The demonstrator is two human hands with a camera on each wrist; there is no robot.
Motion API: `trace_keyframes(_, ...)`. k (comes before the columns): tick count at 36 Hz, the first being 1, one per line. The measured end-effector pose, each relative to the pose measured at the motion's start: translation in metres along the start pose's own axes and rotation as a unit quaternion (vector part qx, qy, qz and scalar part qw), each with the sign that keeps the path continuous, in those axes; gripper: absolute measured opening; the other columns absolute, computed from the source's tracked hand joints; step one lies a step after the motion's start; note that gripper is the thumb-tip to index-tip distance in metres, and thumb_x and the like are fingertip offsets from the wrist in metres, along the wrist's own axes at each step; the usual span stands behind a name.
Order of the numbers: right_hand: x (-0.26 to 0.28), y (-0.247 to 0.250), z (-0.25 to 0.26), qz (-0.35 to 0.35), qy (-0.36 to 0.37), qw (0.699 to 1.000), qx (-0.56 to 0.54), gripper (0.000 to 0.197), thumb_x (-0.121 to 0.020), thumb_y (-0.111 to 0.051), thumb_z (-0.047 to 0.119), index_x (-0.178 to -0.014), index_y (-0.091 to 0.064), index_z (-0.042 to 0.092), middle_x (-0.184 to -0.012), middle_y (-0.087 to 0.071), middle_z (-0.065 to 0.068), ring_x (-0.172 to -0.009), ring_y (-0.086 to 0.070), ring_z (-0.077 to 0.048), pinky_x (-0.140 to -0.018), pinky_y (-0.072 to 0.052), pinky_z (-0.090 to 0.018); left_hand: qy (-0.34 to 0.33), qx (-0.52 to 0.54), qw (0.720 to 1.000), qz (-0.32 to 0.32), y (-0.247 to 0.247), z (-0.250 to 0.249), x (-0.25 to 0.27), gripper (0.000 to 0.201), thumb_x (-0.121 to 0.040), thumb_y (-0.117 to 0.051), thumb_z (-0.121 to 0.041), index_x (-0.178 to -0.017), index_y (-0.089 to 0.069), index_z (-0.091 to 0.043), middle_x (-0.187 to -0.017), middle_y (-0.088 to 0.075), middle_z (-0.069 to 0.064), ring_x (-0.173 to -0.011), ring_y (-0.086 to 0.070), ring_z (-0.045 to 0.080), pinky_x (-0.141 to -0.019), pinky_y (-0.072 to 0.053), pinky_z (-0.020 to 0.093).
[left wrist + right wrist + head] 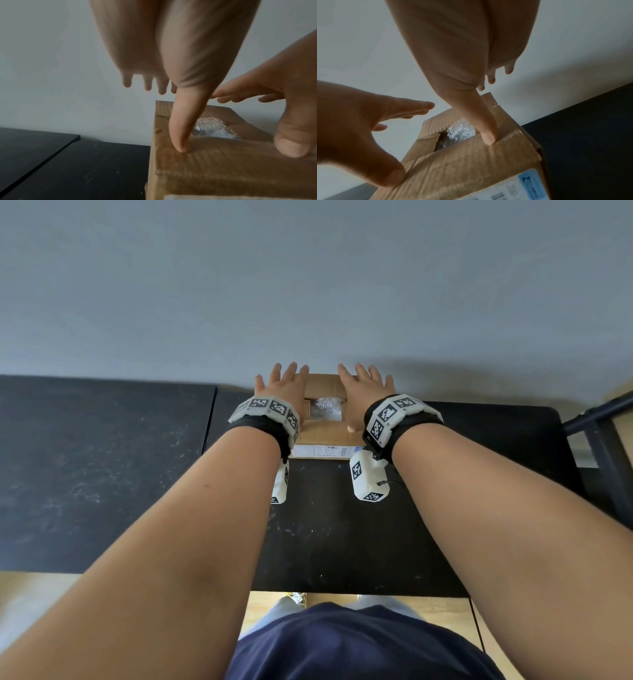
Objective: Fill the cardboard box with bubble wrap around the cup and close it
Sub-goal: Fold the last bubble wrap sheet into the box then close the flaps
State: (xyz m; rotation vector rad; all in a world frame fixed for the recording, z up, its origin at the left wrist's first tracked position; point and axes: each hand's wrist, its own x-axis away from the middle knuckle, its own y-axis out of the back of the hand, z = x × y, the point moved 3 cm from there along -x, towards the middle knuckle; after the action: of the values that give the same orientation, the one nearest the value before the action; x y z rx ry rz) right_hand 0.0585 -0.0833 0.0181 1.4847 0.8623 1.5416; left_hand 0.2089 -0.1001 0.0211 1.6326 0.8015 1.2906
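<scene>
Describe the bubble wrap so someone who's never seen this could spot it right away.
Find the black table against the grey wall. On its far edge stands a brown cardboard box. The bubble wrap is the shiny clear crinkled patch in the gap between the box's folded flaps.

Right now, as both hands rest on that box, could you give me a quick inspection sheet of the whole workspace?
Surface: black table, scuffed and dusty.
Job's things: cardboard box at the table's far edge, near flap folded down; bubble wrap shows through the gap left between the flaps; cup not visible.
Clutter: nothing seen.
Hands: left hand and right hand lie flat on the box top, fingers straight, thumbs pressing the near flap.
Cables: thin black lead at the right wrist camera.
Surroundings: plain grey wall, second black tabletop at left, dark frame at right, wooden floor.
</scene>
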Motion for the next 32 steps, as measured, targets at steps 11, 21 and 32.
trace_keyframes(11,0.012,0.001,0.007,-0.132,0.014,0.99,0.057,0.076,-0.079,-0.062,0.012,-0.146,-0.025,0.019,-0.139,-0.033,-0.015,-0.13,-0.031,-0.033,-0.115,-0.018,-0.052,-0.013,-0.031,0.996,-0.079,0.0,-0.004,0.005,0.092,-0.076,-0.075,-0.019,-0.15,-0.019,-0.021,-0.145,-0.033,0.007,-0.136,-0.028,0.028,-0.111,-0.025,0.048)
trace_keyframes(21,0.035,-0.017,0.005,-0.146,0.051,0.987,0.031,0.027,-0.084,-0.048,0.004,-0.108,-0.057,0.012,-0.11,-0.053,-0.009,-0.102,-0.052,-0.029,-0.084,-0.042,-0.039,-0.065,-0.075,0.992,-0.078,-0.019,0.0,0.019,0.044,-0.089,-0.052,-0.015,-0.13,-0.054,-0.033,-0.137,-0.047,0.0,-0.129,-0.037,0.024,-0.104,-0.031,0.042)
trace_keyframes(32,0.044,-0.052,-0.008,-0.197,0.069,0.977,-0.049,0.039,-0.093,-0.05,0.018,-0.132,-0.056,0.021,-0.131,-0.048,-0.001,-0.118,-0.048,-0.024,-0.097,-0.041,-0.037,-0.084,0.056,0.987,-0.123,-0.056,-0.001,0.032,0.049,-0.1,-0.037,-0.024,-0.148,-0.035,-0.011,-0.158,-0.023,0.01,-0.146,-0.017,0.024,-0.118,-0.022,0.039)
